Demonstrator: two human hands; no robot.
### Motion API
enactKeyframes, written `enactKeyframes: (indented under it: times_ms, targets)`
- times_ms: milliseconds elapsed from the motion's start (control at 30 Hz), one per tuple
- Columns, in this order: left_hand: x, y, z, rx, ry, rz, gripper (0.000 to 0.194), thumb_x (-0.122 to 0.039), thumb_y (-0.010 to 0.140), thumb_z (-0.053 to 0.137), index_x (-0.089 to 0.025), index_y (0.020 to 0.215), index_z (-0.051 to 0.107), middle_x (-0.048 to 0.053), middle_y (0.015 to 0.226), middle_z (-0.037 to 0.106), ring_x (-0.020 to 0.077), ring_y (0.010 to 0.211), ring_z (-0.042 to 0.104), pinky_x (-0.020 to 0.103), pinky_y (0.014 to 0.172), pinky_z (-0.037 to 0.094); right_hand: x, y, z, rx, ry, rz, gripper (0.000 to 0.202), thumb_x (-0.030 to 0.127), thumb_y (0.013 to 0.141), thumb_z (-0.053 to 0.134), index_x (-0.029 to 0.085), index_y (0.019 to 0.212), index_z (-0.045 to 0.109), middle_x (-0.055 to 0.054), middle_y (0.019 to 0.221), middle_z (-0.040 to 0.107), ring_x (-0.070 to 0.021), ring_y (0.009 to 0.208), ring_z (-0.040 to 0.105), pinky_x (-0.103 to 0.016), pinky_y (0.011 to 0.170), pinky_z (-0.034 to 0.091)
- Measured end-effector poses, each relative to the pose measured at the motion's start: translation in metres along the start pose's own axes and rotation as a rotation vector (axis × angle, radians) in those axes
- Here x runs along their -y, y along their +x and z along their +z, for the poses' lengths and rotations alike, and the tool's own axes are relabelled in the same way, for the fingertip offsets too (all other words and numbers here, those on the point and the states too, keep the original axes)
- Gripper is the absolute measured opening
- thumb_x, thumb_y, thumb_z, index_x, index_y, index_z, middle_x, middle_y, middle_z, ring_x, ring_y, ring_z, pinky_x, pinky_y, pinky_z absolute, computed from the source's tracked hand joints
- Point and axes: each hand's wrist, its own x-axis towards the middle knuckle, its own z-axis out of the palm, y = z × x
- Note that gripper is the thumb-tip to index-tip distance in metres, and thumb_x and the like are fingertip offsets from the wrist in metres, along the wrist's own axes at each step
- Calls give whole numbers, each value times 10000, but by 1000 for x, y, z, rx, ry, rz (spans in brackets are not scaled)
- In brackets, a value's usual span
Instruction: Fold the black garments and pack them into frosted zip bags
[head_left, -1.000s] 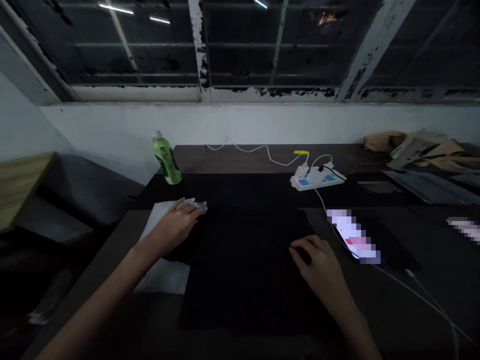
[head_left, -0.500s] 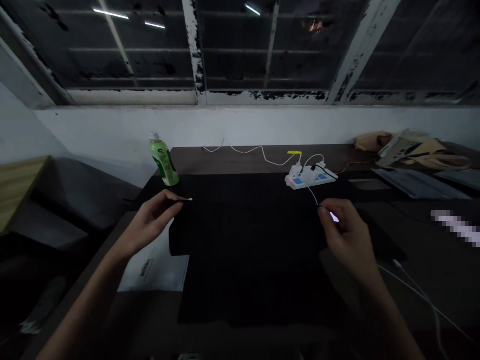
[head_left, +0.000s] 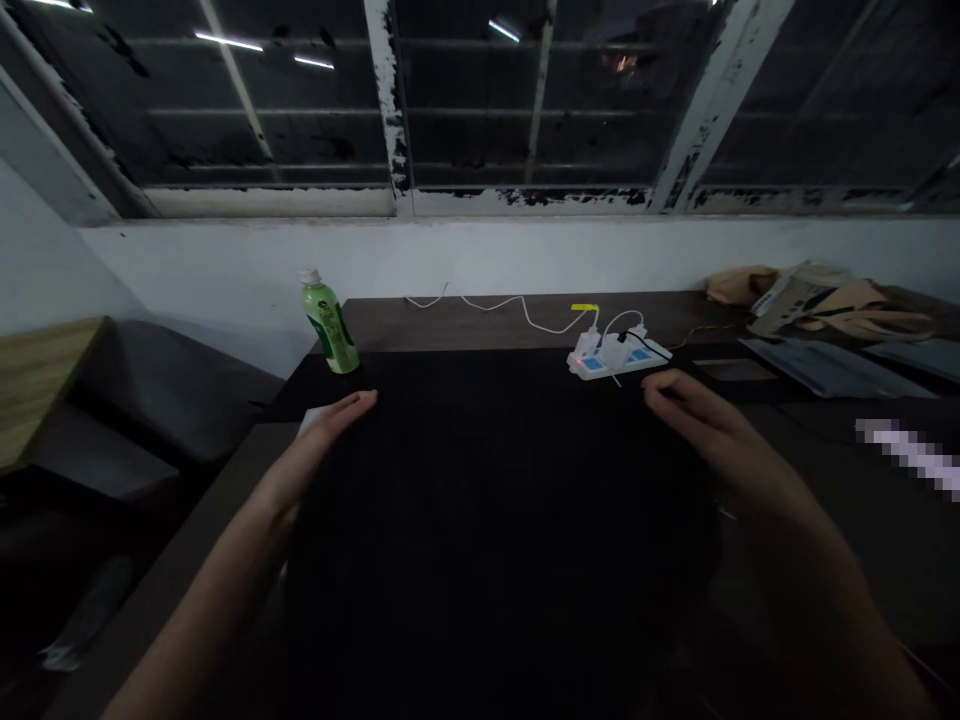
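In the head camera's view, I hold a broad black cloth (head_left: 502, 540) before me over the near side of a dark brown bench (head_left: 465, 322). My left hand (head_left: 345, 412) pinches its far left edge, thumb and fingertips together; my right hand (head_left: 697, 412) pinches the far right edge the same way. The fabric is too dark to show the exact fold between my fingertips. The wide grip, I judge, keeps the cloth spread and stops its middle from bunching. A pale corner of a white packet (head_left: 310, 417) shows just behind my left hand.

A green bottle (head_left: 330, 325) stands upright beyond that hand, probably set toward the end to leave room for the fabric. A white power strip (head_left: 619, 358) lies beyond my right hand, near the back, presumably to keep its plugs and cords away from the work. Brown bags (head_left: 866, 308) and grey plastic sleeves (head_left: 832, 368) lie farther right.

The bottle carries a dark green label with a dark emblem, its brand too small to read. I can make out no words on the strip's blue panels, the yellow tag (head_left: 583, 307) on a cord, or the bags.
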Motion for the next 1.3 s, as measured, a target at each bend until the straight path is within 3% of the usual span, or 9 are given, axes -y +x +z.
enactKeyframes:
  times_ms: [67,167,300,367,433,600,733,900,1300]
  targets:
    - [20,21,10,-81,326,215,444,-611,807,574,-192,939,640,24,746,685,217,683,690,316,602,554,-25,24,4,77,-136,-79,278,497,862,620,232,928,570,39,706,573,-121,568,529,-227,489,388]
    - [49,45,22,-180,499,316,349,-516,849,558,-183,941,605,55,766,664,261,753,690,349,644,547,-61,56,12,-15,-500,-205,227,432,892,553,208,905,589,-9,741,665,-172,672,627,-289,619,481]
    - [64,44,32,-277,680,522,329,-399,911,543,-160,1135,575,188,1226,613,365,1203,569,504,958,478,-75,54,31,-124,-696,-291,338,338,940,491,159,1215,575,-146,1089,709,-273,950,677,-452,868,501]
    - [65,33,36,-216,871,699,347,-389,961,490,-143,1193,568,211,1385,517,364,1329,470,539,1053,416,-70,36,44,-73,-817,-411,386,339,979,449,154,1302,552,-171,1262,650,-294,1144,624,-491,980,468]
    - [68,22,40,-35,1065,823,392,-420,993,447,-149,1249,570,191,1457,475,337,1384,425,541,1111,373,-67,15,56,119,-869,-508,402,365,1008,419,187,1346,546,-140,1390,583,-266,1287,542,-482,1068,433]
    - [90,20,44,278,1245,687,655,-622,968,394,-251,1509,373,135,1617,270,357,1493,212,598,1170,246,-86,-2,66,394,-1024,-370,617,587,966,430,254,1485,448,-94,1586,359,-361,1469,269,-585,1152,302]
    - [100,39,39,301,1227,601,718,-665,953,377,-302,1558,248,100,1645,176,349,1503,171,613,1189,165,-100,15,62,411,-1068,-284,693,658,955,366,277,1535,361,-42,1626,263,-381,1490,172,-571,1186,235]
    - [100,51,26,204,1140,633,704,-631,958,416,-263,1545,294,88,1667,55,349,1512,132,550,1189,249,-106,32,64,377,-1077,-335,673,637,959,383,270,1524,386,-39,1614,298,-361,1491,194,-548,1190,243]
    - [97,61,9,155,1071,707,517,-451,1035,345,-194,1482,389,128,1567,369,276,1448,352,480,1168,348,-117,35,72,232,-1035,-420,518,495,1019,343,279,1477,455,-53,1556,421,-303,1464,309,-545,1161,310]
